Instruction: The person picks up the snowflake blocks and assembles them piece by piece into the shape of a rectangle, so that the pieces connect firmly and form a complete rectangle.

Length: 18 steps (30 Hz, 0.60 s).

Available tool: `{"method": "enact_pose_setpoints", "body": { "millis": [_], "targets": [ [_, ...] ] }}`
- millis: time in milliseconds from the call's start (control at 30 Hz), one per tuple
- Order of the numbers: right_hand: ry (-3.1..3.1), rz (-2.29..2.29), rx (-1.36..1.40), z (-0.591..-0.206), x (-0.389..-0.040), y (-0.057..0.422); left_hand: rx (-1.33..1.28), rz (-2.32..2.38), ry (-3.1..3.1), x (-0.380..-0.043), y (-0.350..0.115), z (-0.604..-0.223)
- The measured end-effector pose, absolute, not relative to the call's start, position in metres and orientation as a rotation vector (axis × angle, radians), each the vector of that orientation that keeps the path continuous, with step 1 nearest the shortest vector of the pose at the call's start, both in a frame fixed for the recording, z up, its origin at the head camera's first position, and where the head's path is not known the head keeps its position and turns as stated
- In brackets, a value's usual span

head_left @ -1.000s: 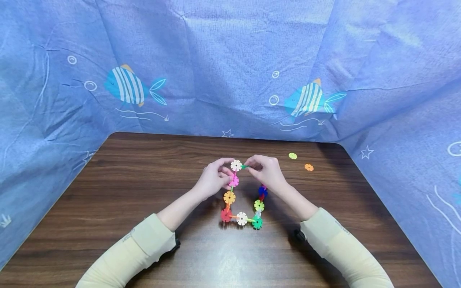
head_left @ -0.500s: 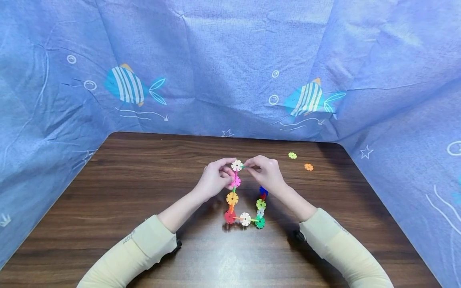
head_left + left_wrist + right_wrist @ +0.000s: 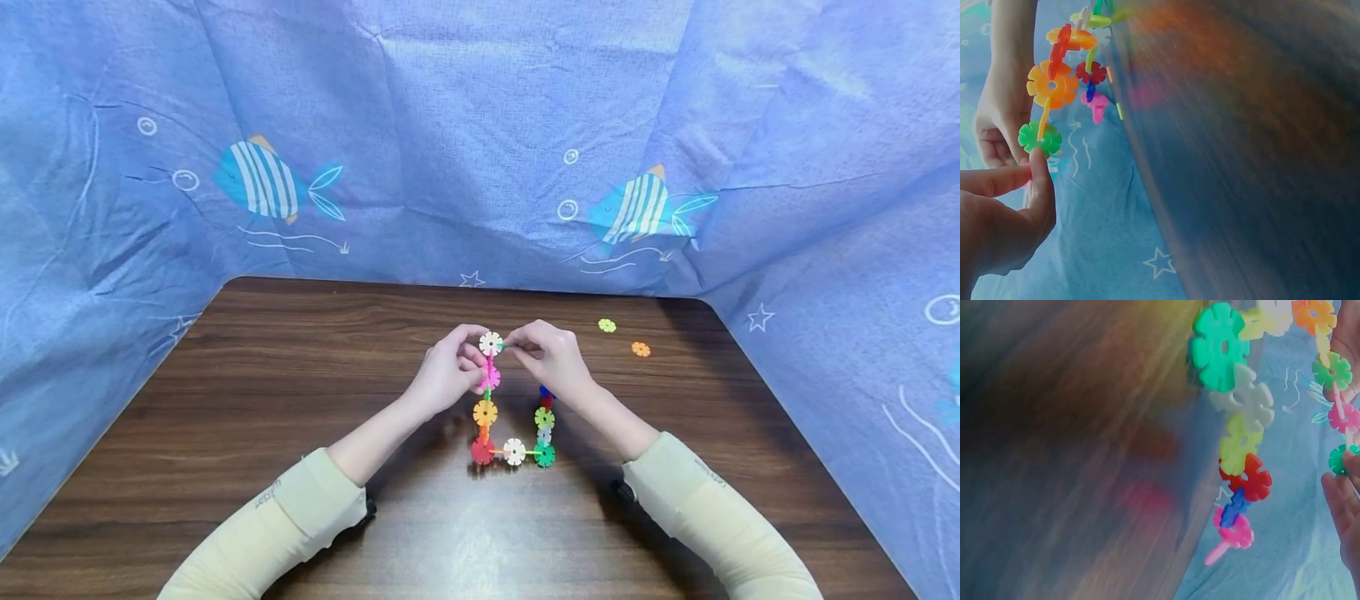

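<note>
A chain of flower-shaped plastic interlocking discs hangs from my hands in an open U. My left hand (image 3: 448, 373) pinches it at the upper left, by the pink disc (image 3: 492, 377) and just below the top white disc (image 3: 491, 343). My right hand (image 3: 555, 354) pinches a small green disc (image 3: 1337, 460) at that white disc's right edge, its fingers mostly covering it. Lower down come an orange disc (image 3: 485, 413), a red disc (image 3: 482, 452), another white disc (image 3: 514, 452) and a green corner disc (image 3: 544, 454). The right side climbs through a yellow-green disc (image 3: 543, 418) to a blue disc (image 3: 546, 390), beneath my right hand. A pink disc (image 3: 1235, 531) ends that side.
Two loose discs, one yellow-green (image 3: 607, 326) and one orange (image 3: 641, 349), lie on the dark wooden table (image 3: 315, 350) at the back right. A blue fish-print cloth (image 3: 465, 167) hangs behind the table and along both sides.
My right fingers have come slightly left, closer to the top white disc, so less of the green disc shows. The chain's lower part has swung a little to the right.
</note>
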State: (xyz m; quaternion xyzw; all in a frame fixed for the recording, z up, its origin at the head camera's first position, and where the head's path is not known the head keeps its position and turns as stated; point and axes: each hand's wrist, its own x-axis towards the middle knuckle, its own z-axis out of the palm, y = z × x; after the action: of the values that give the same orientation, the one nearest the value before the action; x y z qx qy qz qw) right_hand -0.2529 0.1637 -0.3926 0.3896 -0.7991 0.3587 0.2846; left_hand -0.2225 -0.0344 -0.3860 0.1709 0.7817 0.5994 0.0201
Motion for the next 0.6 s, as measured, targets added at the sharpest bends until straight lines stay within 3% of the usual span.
{"method": "enact_pose_setpoints", "body": {
  "millis": [600],
  "targets": [
    [-2.348, 0.7, 0.889, -0.392, -0.273, 0.235, 0.481, 1.913, 2.247, -0.229, -0.045, -0.393]
  ]
}}
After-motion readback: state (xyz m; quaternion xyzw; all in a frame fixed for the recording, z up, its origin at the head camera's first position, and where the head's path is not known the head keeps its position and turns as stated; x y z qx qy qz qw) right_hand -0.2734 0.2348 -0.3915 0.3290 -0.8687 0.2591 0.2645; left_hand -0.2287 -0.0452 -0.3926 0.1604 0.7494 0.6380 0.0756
